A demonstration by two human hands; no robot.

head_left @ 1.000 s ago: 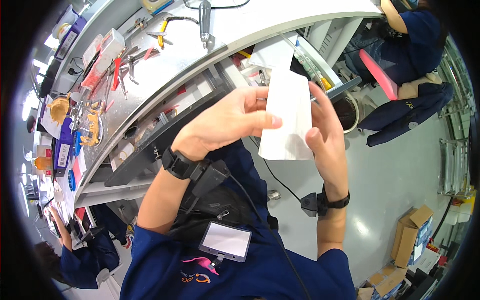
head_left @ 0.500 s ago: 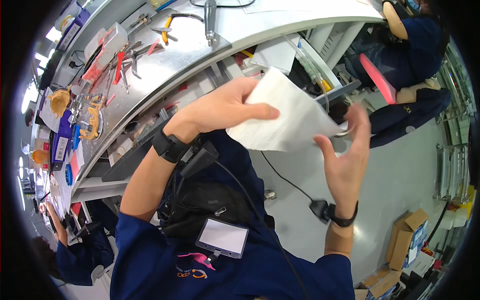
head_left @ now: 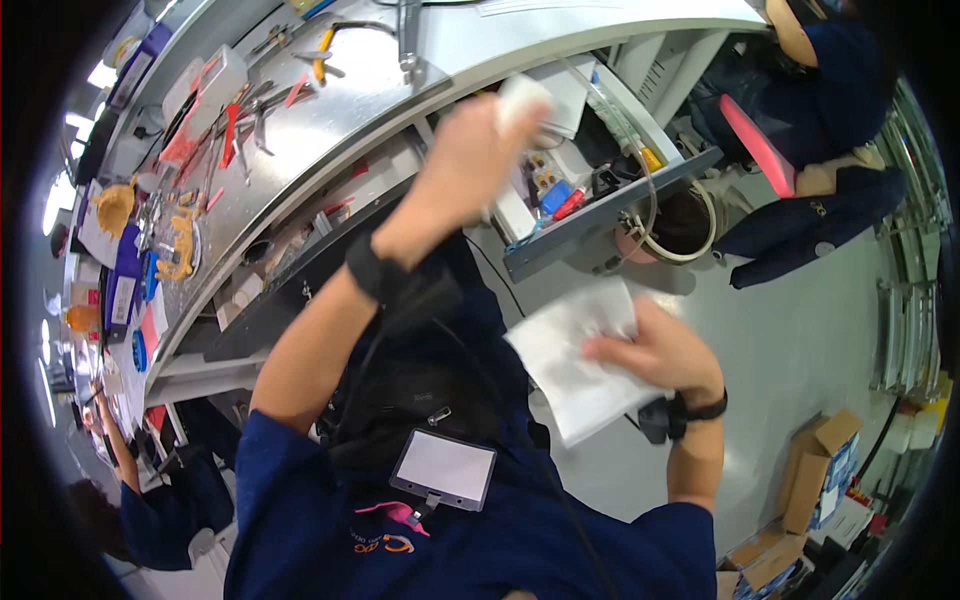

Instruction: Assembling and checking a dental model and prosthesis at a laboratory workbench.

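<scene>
The white tissue sheet is hanging over the near right of the scene, above the grey floor, and we are holding it in the right hand. That hand is coming in from the near right with its wrist below the black strap-side, the palm turned toward the left; its thumb is pressing on the sheet's face while the other fingers are mostly hiding behind it. The sheet is lying tilted: one corner is pointing left, another near, and its top edge is slanting up toward the far right. With the right part going under our hand, we are not managing to tell a long axis.

Our left hand is stretching toward the far side, forearm slanting from near left to far right. Its fingers are closing narrowly around a white packet, whose end is sticking out beyond them; blur is keeping us from telling its long axis. This hand is hovering between the bench, on the left, and the pulled-out drawer, on the right. A bucket is standing just right of the drawer.
</scene>
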